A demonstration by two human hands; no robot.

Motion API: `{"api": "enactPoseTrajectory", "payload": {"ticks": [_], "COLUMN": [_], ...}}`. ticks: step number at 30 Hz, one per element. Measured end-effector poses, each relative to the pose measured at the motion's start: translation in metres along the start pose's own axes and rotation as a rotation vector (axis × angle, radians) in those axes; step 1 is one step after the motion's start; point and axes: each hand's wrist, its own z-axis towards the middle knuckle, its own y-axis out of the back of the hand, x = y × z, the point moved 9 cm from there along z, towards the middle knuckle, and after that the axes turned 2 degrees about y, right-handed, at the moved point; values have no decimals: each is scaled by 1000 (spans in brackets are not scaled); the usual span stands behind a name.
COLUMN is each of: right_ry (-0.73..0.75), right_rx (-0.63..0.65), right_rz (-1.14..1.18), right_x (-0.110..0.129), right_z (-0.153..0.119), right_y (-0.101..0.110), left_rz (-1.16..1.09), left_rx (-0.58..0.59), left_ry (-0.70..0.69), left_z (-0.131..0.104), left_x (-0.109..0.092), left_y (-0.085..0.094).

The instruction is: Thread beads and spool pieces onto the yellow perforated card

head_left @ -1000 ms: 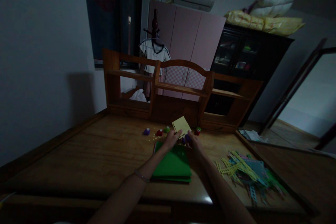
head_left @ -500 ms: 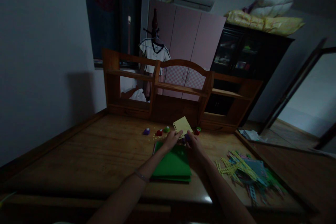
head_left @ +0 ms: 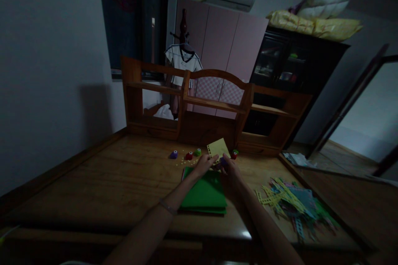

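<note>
My left hand [head_left: 205, 163] pinches the lower edge of a yellow sheet of paper [head_left: 219, 147] between thumb and fingers. A row of punched holes runs along the sheet's left and lower edges. Closed round a small purple craft punch [head_left: 223, 160] is my right hand [head_left: 229, 167], and the punch sits at the sheet's lower right edge. Whether the paper is inside its slot I cannot tell. Below both hands lies a stack of green sheets [head_left: 205, 194]. Beyond my left hand stand a purple punch [head_left: 173, 155], a red punch [head_left: 189, 156] and a green punch [head_left: 198, 152].
Tiny paper bits [head_left: 184, 161] are scattered near the punches. Another red punch [head_left: 234, 155] stands right of the sheet, with something green behind it. A heap of punched paper strips [head_left: 289, 203] lies at the desk's right. A wooden shelf [head_left: 214, 105] borders the back.
The yellow sheet has shifted slightly to the right, along with the purple punch in my right hand. Both hands keep their grip, and the things on the desk stay put.
</note>
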Motion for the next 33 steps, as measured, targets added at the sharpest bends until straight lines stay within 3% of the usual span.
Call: {"api": "enactPoseTrajectory", "payload": {"ticks": [8, 12, 16, 19, 22, 26, 30, 33], "right_ry": [51, 106, 334, 498, 562, 493, 359, 353], "right_rx": [-20, -53, -212, -303, -403, -488, -446, -392], "right_rz": [-22, -117, -326, -537, -714, -922, -1110, -1172], "right_x": [5, 12, 44, 71, 86, 78, 51, 41], "right_z": [-1, 0, -11, -25, -31, -23, -6, 1], "right_y": [2, 7, 21, 28, 42, 66, 78, 76], "left_rz": [-8, 47, 55, 38, 21, 19, 55, 73], "left_rx": [-15, -238, -406, -449, -466, -462, -468, -460], "left_ry": [2, -27, -20, -41, -48, -42, -25, -32], "left_z": [1, 2, 0, -2, -3, -4, -6, -6], "left_x": [-1, -2, 0, 0, 1, -1, -4, -5], "left_y": [1, 26, 50, 59, 61, 59, 58, 57]}}
